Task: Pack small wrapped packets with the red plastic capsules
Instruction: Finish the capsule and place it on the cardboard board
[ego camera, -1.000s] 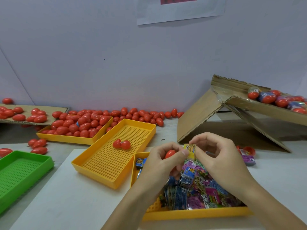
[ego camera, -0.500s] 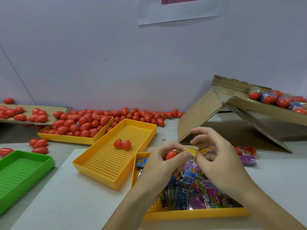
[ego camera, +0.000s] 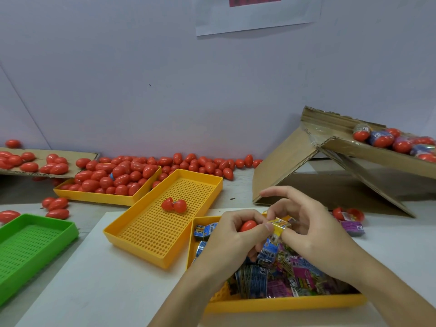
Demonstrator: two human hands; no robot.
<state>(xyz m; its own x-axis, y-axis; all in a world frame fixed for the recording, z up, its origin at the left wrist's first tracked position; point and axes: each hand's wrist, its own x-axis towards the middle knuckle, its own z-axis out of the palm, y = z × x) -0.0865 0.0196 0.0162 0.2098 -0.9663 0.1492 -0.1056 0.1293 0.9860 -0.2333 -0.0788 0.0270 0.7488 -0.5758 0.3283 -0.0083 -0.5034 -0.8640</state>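
Note:
My left hand grips a red capsule half above the near yellow tray, which is full of small wrapped packets. My right hand pinches a yellow wrapped packet right beside the capsule, with the upper fingers spread. An opened red capsule lies in the middle yellow tray.
A far yellow tray holds many closed red capsules, with more loose along the wall. A green tray sits at left. A cardboard ramp at right carries wrapped eggs. A capsule and a purple packet lie at right.
Both hands have sunk slightly toward the packet tray. My right hand's fingers have opened out while still pinching the yellow packet against the capsule.

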